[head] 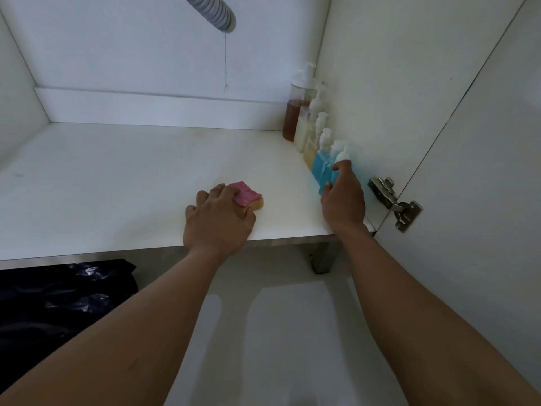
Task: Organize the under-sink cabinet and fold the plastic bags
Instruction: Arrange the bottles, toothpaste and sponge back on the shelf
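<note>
- While the left hand (218, 221) presses down on the pink-and-yellow sponge (248, 197), its grip is curled over the sponge's near end. The sponge lies flat on the white cabinet floor (117, 186), close to the front edge, at about 1 o'clock from the hand.
- The right hand (342, 200) has its grip clamped on the blue pump bottle (323, 178), thumb on the left face and fingers round the far side. This bottle stands at the near end of a bottle row against the right wall, at about 3 o'clock from the sponge.
- The row continues toward 12 o'clock, ending in an amber pump bottle (294, 118) at the back corner.
- Black plastic bags (58, 303) lie crumpled on the floor outside the cabinet, at 8 o'clock, not yet folded.
- Risk, judged: the bottles stand touching or nearly so. A sideways pull on the blue one could tip its neighbour and topple the row.
- Risk, judged: the pump heads are exposed. Pressure from the fingers could dispense liquid onto the cabinet floor.
- Risk, judged: the door hinge (395, 203) sits just beside the right wrist at 3 o'clock. A fast withdrawal could strike it.
- Risk, judged: the sponge sits near the front edge, so a stroke toward 6 o'clock could push it off.
</note>
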`<state>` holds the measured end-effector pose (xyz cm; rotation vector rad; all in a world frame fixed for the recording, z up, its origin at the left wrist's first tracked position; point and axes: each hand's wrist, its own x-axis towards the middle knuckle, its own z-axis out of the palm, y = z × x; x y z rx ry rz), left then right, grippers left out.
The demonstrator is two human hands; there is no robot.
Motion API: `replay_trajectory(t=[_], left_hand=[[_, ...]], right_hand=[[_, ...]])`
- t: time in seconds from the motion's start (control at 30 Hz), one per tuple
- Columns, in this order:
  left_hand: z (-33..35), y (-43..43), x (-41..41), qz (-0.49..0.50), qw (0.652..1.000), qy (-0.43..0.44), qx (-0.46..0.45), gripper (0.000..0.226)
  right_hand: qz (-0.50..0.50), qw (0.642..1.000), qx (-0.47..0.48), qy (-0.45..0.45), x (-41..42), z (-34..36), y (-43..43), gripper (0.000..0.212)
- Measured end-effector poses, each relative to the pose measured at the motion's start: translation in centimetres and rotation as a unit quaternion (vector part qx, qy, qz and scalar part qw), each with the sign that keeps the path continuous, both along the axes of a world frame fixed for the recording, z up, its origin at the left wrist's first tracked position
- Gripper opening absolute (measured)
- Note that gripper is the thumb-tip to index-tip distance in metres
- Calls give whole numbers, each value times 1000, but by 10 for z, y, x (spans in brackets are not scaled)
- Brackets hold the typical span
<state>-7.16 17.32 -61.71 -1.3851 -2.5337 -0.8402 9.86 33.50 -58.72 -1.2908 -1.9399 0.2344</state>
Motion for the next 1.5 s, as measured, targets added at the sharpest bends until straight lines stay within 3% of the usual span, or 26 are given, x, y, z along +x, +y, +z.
replay_trajectory(t=[0.23, 0.4, 0.53, 0.67, 0.8, 0.97, 1.1, 1.2, 1.33, 1.5], left_hand=[[3, -1, 0, -2, 1000, -5, -12, 52], [6, -4, 2, 2, 1000, 5, -16, 52], [6, -4, 3, 1, 1000, 3, -2, 57], [11, -9, 6, 5, 999, -42, 26, 51], [10, -7, 2, -36, 999, 10, -19, 54], [10, -7, -1, -72, 994, 13, -79, 64], [12, -7, -4, -54, 991, -90, -78, 87], [16, 0, -8, -48, 991, -98, -80, 78], [29, 30, -24, -57, 987, -23, -147, 64], [23, 75, -62, -24, 984, 35, -172, 73]], right_hand=[[8, 1000, -6, -8, 5, 4, 22, 31], [35, 999, 22, -31, 13, -12, 17, 47], [15, 999, 29, -44, 17, -17, 14, 31], [18, 999, 27, -43, 17, -16, 12, 28], [106, 994, -33, 17, 8, -14, -7, 27], [235, 961, -118, -86, -29, -8, -41, 45], [209, 965, -85, -137, -49, -7, -53, 36], [177, 975, -79, -112, -51, -10, -49, 27], [138, 986, -56, -71, -49, -11, -26, 21], [132, 990, -30, -28, -69, -14, 20, 14]])
